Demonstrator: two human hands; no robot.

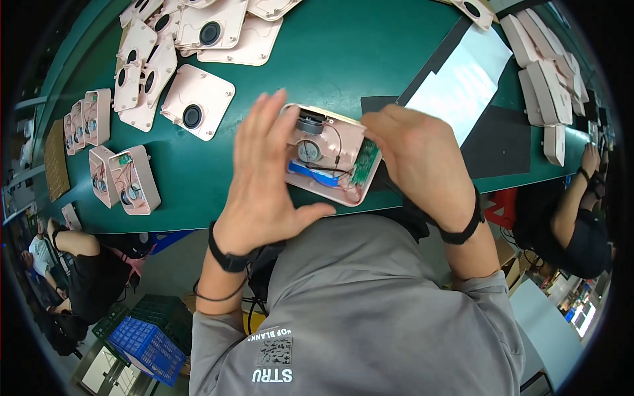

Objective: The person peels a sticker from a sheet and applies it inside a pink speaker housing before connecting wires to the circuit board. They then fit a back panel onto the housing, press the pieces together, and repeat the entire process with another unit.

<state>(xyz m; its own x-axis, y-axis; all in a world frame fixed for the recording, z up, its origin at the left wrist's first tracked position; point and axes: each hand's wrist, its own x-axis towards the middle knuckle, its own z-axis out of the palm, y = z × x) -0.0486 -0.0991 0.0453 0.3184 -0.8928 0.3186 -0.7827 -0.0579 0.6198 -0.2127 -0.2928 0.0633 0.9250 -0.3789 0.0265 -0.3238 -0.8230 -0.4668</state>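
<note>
pink case (pixel 327 191), lid (pixel 335 115) tilted up; blue batt (pixel 314 174), grn PCB (pixel 362 165) inside; L hand (pixel 257 175) spread, alongside; R hand (pixel 422 148) pinching lid

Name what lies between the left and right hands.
In the head view, an open pink casing with a green board inside lies between the left hand and the right hand.

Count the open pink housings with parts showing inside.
6 visible: one housing between the left hand and right hand, a front pair at left, and a row of three beyond. Others may be hidden.
</note>
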